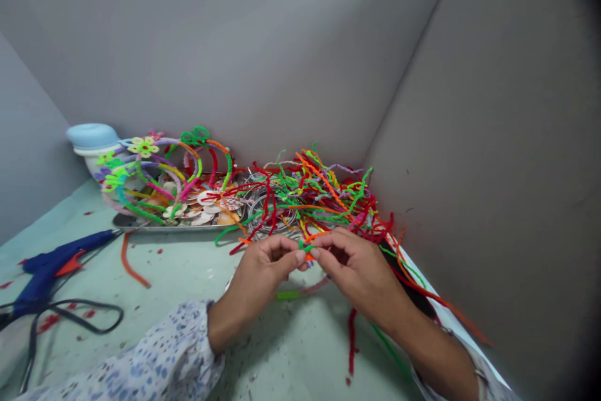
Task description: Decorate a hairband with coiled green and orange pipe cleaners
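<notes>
Head view: my left hand (265, 266) and right hand (361, 269) pinch one green stem (307, 249) over the table (188, 269).
Glue gun (56, 255): one, to my left.
Tray (173, 229): one, with headbands (143, 147) too overlapped to count.
Bottle (94, 137): one, partly behind them.

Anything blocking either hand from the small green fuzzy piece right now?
Nothing visible does. The left hand and right hand meet at the green fuzzy piece, their fingertips pinching it directly. The tangled heap of colored fuzzy stems lies beyond the hands, not between them and the piece.
</notes>
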The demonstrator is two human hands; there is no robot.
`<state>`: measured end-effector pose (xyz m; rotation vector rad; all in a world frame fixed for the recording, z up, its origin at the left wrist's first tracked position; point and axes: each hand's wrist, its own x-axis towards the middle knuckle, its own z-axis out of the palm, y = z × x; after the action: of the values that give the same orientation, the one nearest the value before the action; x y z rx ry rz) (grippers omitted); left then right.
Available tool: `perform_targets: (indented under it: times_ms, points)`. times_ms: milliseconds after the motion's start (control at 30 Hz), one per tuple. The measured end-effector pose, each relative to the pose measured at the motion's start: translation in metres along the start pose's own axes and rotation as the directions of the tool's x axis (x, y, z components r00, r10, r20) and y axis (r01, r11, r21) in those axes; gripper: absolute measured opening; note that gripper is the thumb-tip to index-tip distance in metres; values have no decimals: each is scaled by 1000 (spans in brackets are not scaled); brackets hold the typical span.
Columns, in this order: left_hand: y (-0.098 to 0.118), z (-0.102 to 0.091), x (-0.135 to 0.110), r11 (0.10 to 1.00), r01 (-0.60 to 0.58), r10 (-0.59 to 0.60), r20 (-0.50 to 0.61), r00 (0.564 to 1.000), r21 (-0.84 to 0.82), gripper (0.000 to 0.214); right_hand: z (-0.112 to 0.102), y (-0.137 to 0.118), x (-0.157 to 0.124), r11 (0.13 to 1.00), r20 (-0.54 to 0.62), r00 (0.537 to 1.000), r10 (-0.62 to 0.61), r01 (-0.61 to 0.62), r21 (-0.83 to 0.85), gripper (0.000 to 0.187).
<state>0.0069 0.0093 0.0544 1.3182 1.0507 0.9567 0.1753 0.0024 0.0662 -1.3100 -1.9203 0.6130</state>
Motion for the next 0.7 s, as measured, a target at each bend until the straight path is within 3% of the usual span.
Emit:
perform_targets:
  times_ms: [267, 500, 600, 700]
  points:
    - [-1, 2, -2, 1000, -2, 2, -8, 1000, 22, 14, 12, -5, -3, 994, -124, 989, 77, -66, 87, 13]
    - [0, 4, -1, 1000, 18, -18, -61, 998, 7, 15, 13, -4, -2, 965, -103, 969, 223, -205, 164, 10]
    - [1, 4, 0, 1000, 16, -17, -59, 998, -12, 13, 12, -3, -2, 971, -90, 975, 204, -190, 148, 13]
    - [1, 4, -1, 999, 11, -13, -63, 998, -41, 12, 10, -3, -2, 991, -86, 992, 97, -88, 98, 19]
